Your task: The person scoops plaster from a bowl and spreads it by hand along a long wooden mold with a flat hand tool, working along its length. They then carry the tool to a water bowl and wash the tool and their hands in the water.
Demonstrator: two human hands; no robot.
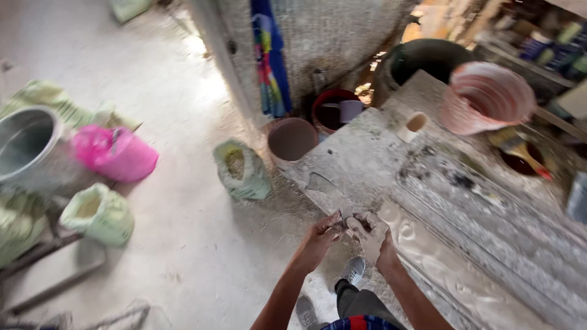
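Two hands are meeting at the near edge of the dusty grey surface [367,153], both forearms reaching up from the bottom of the view and angling toward each other. The left hand [323,235] is curling its fingers around a small dark flat piece [337,218], pinching it at the tip, while the right hand [370,232], coated in pale dust, is closing loosely against the same piece from the other side, knuckles turned up. That piece is sitting just off the surface's near edge, between the two hands. On the surface, beyond the hands, one flat grey shard [319,182] is lying, and farther back one small cream cup [413,125] is standing beside one large pink-and-white bucket [486,96]. One brush with a red handle [527,154] is resting over a dark bowl at the surface's far right side. Off the surface's far left corner, two round tubs are standing on the floor: one brown [292,139] and one red [333,110] with a pale mug inside. Farther left of the surface, three open green sacks [241,169] are sitting on the floor, with one bright pink bag [115,153] and one grey metal basin [24,143] well apart from the hands. Two grey shoes [353,270] are showing below the hands.
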